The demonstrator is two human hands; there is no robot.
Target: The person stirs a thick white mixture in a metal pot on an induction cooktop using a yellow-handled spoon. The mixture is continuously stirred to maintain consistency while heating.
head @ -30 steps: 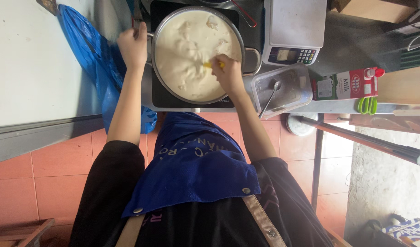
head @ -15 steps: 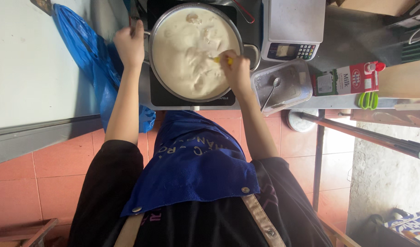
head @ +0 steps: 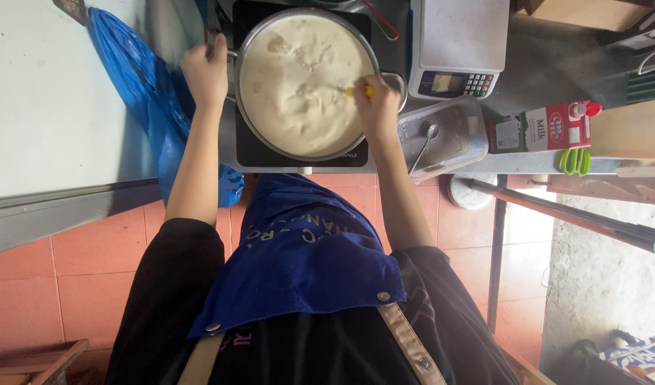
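A wide steel pot [head: 245, 53] sits on a black cooktop [head: 245, 146], filled nearly to the rim with a thick, cream-coloured mixture [head: 299, 78] that lies in lumps and folds. The left hand [head: 206, 71] rests at the pot's left side, fingers curled around the handle there. The right hand [head: 376, 107] is at the right rim, fingers closed around a yellow-handled utensil [head: 359, 90] whose far end dips into the mixture; what kind of utensil it is cannot be told.

Just right of the pot stands a grey kitchen scale [head: 459, 46] with a flat platform and a small display and keypad along its near edge. In front of it lies a rectangular metal tray [head: 463, 139] with a spoon [head: 422, 146] resting in it. Further right on the bench [head: 527, 162], a milk carton [head: 545, 127] lies on its side: a boxy pack, mostly red with a white panel and a dark patch at one end, its red screw cap pointing right. Green-handled scissors [head: 574, 160] hang just beside the carton at the bench edge.

To the left, a crumpled blue plastic bag [head: 145, 93] drapes down between a pale worktop [head: 49, 100] and the cooktop. The person wears a blue apron [head: 299, 264] over black clothing, above an orange tiled floor [head: 78, 285].
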